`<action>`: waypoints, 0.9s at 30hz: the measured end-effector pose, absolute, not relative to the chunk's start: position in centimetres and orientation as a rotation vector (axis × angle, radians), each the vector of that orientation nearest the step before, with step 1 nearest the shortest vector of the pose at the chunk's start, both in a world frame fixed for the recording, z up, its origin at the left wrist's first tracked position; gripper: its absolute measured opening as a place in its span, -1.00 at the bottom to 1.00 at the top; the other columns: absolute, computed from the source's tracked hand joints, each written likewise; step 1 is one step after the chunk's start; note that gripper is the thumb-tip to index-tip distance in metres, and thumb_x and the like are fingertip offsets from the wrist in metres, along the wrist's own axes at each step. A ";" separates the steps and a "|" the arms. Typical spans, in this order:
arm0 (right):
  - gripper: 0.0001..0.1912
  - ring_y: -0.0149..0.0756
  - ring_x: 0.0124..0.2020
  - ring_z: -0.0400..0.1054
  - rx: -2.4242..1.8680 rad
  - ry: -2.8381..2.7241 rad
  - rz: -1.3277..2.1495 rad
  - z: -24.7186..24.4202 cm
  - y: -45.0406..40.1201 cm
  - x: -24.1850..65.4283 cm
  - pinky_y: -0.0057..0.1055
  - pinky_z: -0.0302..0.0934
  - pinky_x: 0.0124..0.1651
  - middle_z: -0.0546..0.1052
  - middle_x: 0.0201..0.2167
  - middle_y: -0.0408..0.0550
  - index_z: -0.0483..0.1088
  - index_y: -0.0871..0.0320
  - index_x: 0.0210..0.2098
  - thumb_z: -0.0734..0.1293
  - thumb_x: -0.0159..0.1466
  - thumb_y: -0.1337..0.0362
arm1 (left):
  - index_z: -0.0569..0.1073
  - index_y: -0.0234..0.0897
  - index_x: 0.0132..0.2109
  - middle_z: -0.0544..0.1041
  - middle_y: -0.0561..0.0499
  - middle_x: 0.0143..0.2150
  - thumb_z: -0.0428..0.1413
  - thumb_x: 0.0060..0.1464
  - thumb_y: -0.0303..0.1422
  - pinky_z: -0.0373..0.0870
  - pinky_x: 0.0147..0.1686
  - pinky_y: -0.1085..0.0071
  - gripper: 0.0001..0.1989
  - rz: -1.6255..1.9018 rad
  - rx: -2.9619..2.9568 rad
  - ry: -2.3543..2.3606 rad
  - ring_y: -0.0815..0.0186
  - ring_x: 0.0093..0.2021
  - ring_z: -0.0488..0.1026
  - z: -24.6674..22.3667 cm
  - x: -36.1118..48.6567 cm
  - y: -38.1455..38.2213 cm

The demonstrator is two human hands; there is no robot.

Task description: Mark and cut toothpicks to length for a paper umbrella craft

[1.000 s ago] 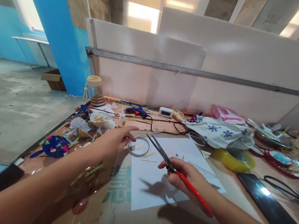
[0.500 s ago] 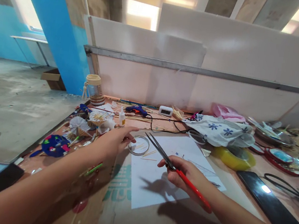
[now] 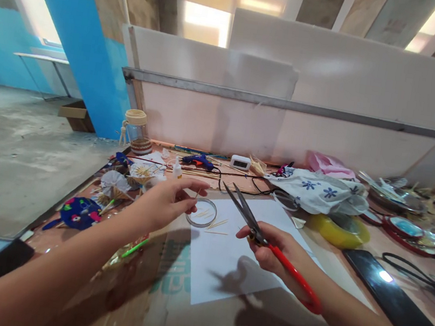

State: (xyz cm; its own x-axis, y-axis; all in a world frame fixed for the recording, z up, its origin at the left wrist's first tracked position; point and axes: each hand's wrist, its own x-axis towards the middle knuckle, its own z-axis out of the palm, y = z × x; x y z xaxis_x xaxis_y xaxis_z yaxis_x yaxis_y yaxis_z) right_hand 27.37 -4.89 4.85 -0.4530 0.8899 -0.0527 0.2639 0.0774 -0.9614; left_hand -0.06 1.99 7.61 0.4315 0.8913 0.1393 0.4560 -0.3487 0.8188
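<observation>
My right hand (image 3: 270, 245) grips a pair of scissors (image 3: 250, 218) with red handles. The blades point up and left, slightly parted, above a white sheet of paper (image 3: 220, 278). Between the thumb and fingers of my left hand (image 3: 183, 199) is a short thin wooden stick (image 3: 197, 193), held nearly upright. Just below it, a round metal ring (image 3: 214, 218) lies partly on the paper, with small stick pieces inside. Several toothpick-like sticks (image 3: 217, 232) lie to the right of the ring.
A glue bottle (image 3: 177, 169), a blue glue gun (image 3: 198, 161) and a white digital timer (image 3: 240, 162) stand at the back. Paper crafts (image 3: 116, 183) lie on the left. On the right are yellow tape (image 3: 340, 233), a flowered cloth (image 3: 319, 192) and a black phone (image 3: 391, 287).
My left hand has lifted slightly and turned, with a thin stick now showing in its fingers. My right hand has shifted a little right, and the scissor blades are wider apart.
</observation>
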 end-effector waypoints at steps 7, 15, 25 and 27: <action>-0.26 -0.41 -0.47 0.03 -1.180 -1.880 1.381 5.6 -4.7 26.8 -0.48 -0.05 -0.46 0.24 -0.45 -0.18 0.40 0.19 -0.08 0.27 0.14 -0.36 | 0.46 -0.28 0.11 0.57 -0.10 0.01 0.17 0.12 -0.29 0.50 -0.30 0.44 -0.60 0.906 1.798 1.000 0.41 -0.37 0.51 9.8 0.0 0.4; -0.32 -0.40 -0.47 0.02 -1.143 -1.938 1.418 5.8 -5.5 26.5 -0.47 -0.07 -0.45 0.24 -0.45 -0.18 0.42 0.17 -0.09 0.29 0.16 -0.32 | 0.47 -0.24 0.11 0.52 -0.12 0.10 0.20 0.13 -0.31 0.54 -0.33 0.46 -0.61 0.912 1.697 0.854 0.44 -0.39 0.53 10.4 0.2 -0.6; -0.33 -0.40 -0.47 0.03 -1.113 -1.909 1.475 5.1 -5.2 26.6 -0.46 -0.07 -0.43 0.26 -0.45 -0.19 0.41 0.17 -0.07 0.32 0.16 -0.29 | 0.48 -0.26 0.09 0.54 -0.16 0.10 0.21 0.11 -0.31 0.56 -0.32 0.41 -0.61 0.884 1.667 0.830 0.41 -0.40 0.53 10.5 0.3 -0.9; -0.33 -0.41 -0.48 0.02 -1.114 -1.912 1.475 5.2 -5.3 26.5 -0.47 -0.09 -0.44 0.26 -0.45 -0.19 0.41 0.16 -0.07 0.32 0.16 -0.30 | 0.48 -0.25 0.10 0.54 -0.16 0.10 0.21 0.11 -0.32 0.56 -0.31 0.41 -0.61 0.859 1.664 0.813 0.42 -0.40 0.54 10.3 0.4 -0.9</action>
State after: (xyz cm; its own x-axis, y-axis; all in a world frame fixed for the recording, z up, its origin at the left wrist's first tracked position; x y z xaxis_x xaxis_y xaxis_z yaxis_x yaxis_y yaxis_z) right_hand 26.50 -5.35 5.21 -0.5548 0.8253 -0.1050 0.3109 0.0886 -0.9463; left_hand 0.39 -0.87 10.33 0.5121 0.8469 0.1435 0.0970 -0.2230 0.9700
